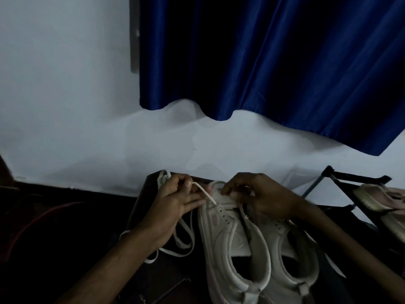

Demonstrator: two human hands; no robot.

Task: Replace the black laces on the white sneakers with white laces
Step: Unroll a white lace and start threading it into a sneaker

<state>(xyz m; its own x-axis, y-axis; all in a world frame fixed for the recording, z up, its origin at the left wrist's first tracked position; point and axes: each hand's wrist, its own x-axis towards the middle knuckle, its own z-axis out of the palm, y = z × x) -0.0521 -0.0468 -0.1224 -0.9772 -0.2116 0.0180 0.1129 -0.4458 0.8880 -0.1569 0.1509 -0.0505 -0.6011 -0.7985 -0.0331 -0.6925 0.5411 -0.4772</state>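
White sneakers point(230, 249), white lace point(186, 244), blue curtain point(285, 62)

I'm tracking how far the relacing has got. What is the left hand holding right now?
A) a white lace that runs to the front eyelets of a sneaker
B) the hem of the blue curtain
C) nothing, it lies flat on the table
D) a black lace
A: the left hand pinches a white lace that runs down to the front eyelets of the nearer sneaker.

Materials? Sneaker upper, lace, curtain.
Sneaker: likely smooth matte leather or synthetic, off-white; stitched panels, punched eyelets.
Lace: flat woven fabric, white; hangs limp in loops.
Curtain: satin-like blue cloth; glossy sheen along the folds.
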